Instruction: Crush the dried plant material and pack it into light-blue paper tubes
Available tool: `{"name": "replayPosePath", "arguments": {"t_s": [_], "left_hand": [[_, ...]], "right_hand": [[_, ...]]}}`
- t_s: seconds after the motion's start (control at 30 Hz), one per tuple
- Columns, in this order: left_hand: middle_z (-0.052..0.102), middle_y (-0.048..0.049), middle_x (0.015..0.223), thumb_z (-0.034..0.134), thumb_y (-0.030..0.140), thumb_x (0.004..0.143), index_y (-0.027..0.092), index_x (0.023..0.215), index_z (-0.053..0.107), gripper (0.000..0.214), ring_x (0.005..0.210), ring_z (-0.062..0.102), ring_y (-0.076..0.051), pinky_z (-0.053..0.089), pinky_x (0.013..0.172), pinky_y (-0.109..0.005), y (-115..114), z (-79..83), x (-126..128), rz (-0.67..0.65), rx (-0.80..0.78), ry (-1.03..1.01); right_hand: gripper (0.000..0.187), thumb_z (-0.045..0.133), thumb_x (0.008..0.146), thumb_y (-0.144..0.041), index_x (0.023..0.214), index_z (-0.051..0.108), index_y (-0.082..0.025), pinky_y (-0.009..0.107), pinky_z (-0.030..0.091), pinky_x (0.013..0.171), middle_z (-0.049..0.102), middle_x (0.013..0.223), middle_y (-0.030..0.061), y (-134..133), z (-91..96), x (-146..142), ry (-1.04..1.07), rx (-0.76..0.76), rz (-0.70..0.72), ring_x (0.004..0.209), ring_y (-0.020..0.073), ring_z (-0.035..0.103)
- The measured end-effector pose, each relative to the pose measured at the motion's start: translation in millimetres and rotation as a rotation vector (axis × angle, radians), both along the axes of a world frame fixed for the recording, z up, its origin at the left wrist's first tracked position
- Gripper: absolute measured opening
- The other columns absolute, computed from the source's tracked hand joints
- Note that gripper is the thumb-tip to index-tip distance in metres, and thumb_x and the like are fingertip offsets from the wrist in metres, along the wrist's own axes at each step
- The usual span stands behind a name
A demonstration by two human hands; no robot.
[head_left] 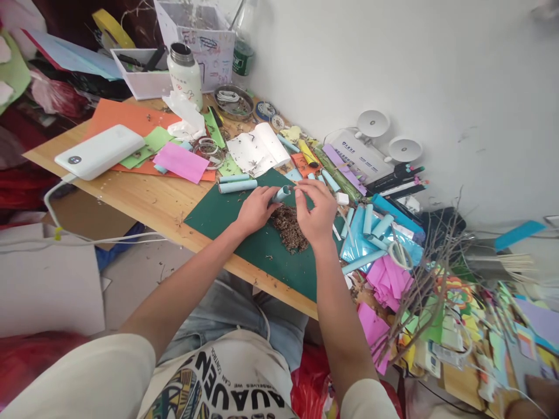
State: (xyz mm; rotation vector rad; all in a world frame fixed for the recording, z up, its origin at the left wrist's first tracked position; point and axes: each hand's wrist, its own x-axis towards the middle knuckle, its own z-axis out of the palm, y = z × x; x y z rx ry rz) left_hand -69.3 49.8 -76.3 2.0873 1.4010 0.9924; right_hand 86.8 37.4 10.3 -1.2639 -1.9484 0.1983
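My left hand (258,208) is closed round a light blue paper tube (283,192), tilted with its open end toward my right hand. At that open end, my right hand (318,210) has thumb and forefinger pinched together; whatever is between them is too small to make out. Beneath both hands a heap of brown dried plant bits (289,228) lies on a dark green mat (266,254). Two more blue paper tubes (238,186) rest at the mat's back left edge. Other blue tubes (367,219) lie in a pile to the right of my right hand.
A white power bank (99,152) with a cable sits at the left. Behind stand an uncapped white bottle (185,75) and a round metal tin (233,103). Thin dry twigs (430,291) stick out on the right beside pink paper (388,281). A white wall closes the back.
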Motion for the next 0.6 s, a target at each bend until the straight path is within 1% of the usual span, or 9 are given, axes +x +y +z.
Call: {"name": "replayPosePath", "arguments": {"t_s": [0.1, 0.17, 0.23, 0.3, 0.37, 0.43, 0.5, 0.53, 0.6], "left_hand": [[0.065, -0.0091, 0.109, 0.056, 0.031, 0.095, 0.021, 0.127, 0.058, 0.033, 0.103, 0.057, -0.027, 0.047, 0.086, -0.037, -0.4, 0.7, -0.1, 0.006, -0.01, -0.004], [0.065, -0.0091, 0.109, 0.056, 0.031, 0.095, 0.021, 0.127, 0.058, 0.033, 0.103, 0.057, -0.027, 0.048, 0.086, -0.037, -0.6, 1.0, 0.1, 0.014, -0.018, 0.001], [0.065, -0.0087, 0.107, 0.056, 0.031, 0.095, 0.021, 0.126, 0.058, 0.033, 0.102, 0.057, -0.026, 0.048, 0.086, -0.037, -0.9, 1.4, 0.2, 0.013, -0.019, 0.005], [0.065, -0.0083, 0.106, 0.056, 0.031, 0.095, 0.022, 0.126, 0.058, 0.032, 0.102, 0.057, -0.026, 0.047, 0.085, -0.037, -1.1, 1.9, 0.3, 0.008, -0.017, 0.007], [0.065, -0.0082, 0.106, 0.056, 0.031, 0.096, 0.022, 0.126, 0.058, 0.032, 0.101, 0.057, -0.026, 0.047, 0.084, -0.036, -1.3, 2.2, 0.3, 0.008, -0.011, 0.007], [0.065, -0.0083, 0.105, 0.056, 0.031, 0.096, 0.021, 0.126, 0.059, 0.032, 0.099, 0.057, -0.026, 0.047, 0.083, -0.036, -1.4, 2.3, 0.3, 0.011, -0.003, 0.005], [0.065, -0.0083, 0.104, 0.057, 0.032, 0.096, 0.02, 0.125, 0.059, 0.032, 0.099, 0.057, -0.026, 0.047, 0.082, -0.036, -1.4, 2.3, 0.2, 0.013, 0.004, 0.001], [0.065, -0.0082, 0.104, 0.057, 0.032, 0.095, 0.02, 0.125, 0.059, 0.032, 0.099, 0.057, -0.026, 0.047, 0.082, -0.036, -1.4, 2.3, 0.1, 0.014, 0.005, -0.001], [0.065, -0.008, 0.105, 0.058, 0.032, 0.095, 0.02, 0.125, 0.059, 0.032, 0.1, 0.057, -0.026, 0.047, 0.083, -0.036, -1.4, 2.3, 0.1, 0.014, 0.004, -0.004]], "right_hand": [[0.027, 0.048, 0.097, -0.035, 0.109, 0.069, -0.023, 0.044, 0.057, 0.092, 0.072, 0.11, 0.0116, -0.9, -1.6, -2.8, 0.039, -0.026, -0.042, 0.102, 0.0252, 0.068], [0.029, 0.046, 0.098, -0.034, 0.111, 0.069, -0.023, 0.044, 0.056, 0.095, 0.073, 0.112, 0.0109, -2.4, -5.1, -4.9, 0.044, -0.065, -0.016, 0.104, 0.0252, 0.069], [0.029, 0.044, 0.098, -0.031, 0.109, 0.07, -0.024, 0.044, 0.054, 0.099, 0.075, 0.111, 0.0093, -4.3, -8.9, -5.5, 0.058, -0.074, 0.006, 0.106, 0.0246, 0.069], [0.03, 0.044, 0.097, -0.029, 0.109, 0.071, -0.024, 0.044, 0.054, 0.101, 0.074, 0.113, 0.0088, -4.4, -12.8, -4.5, 0.097, -0.055, -0.02, 0.109, 0.0238, 0.069], [0.031, 0.044, 0.096, -0.028, 0.115, 0.069, -0.024, 0.043, 0.057, 0.097, 0.071, 0.121, 0.0095, -1.2, -16.9, -3.4, 0.193, -0.079, -0.058, 0.11, 0.0229, 0.069], [0.034, 0.047, 0.093, -0.028, 0.12, 0.067, -0.024, 0.042, 0.06, 0.091, 0.07, 0.123, 0.0107, 4.2, -20.6, -3.8, 0.334, -0.182, -0.056, 0.106, 0.0223, 0.071], [0.034, 0.05, 0.091, -0.028, 0.121, 0.066, -0.022, 0.043, 0.061, 0.089, 0.073, 0.117, 0.0108, 9.0, -22.3, -6.2, 0.47, -0.292, -0.025, 0.103, 0.0222, 0.073], [0.033, 0.051, 0.091, -0.029, 0.119, 0.067, -0.021, 0.043, 0.061, 0.089, 0.074, 0.113, 0.0105, 10.5, -22.0, -8.1, 0.528, -0.315, -0.02, 0.102, 0.0223, 0.073], [0.031, 0.051, 0.091, -0.03, 0.117, 0.067, -0.021, 0.043, 0.061, 0.091, 0.075, 0.112, 0.0101, 11.0, -19.7, -12.0, 0.614, -0.297, -0.037, 0.103, 0.0219, 0.073]]}}
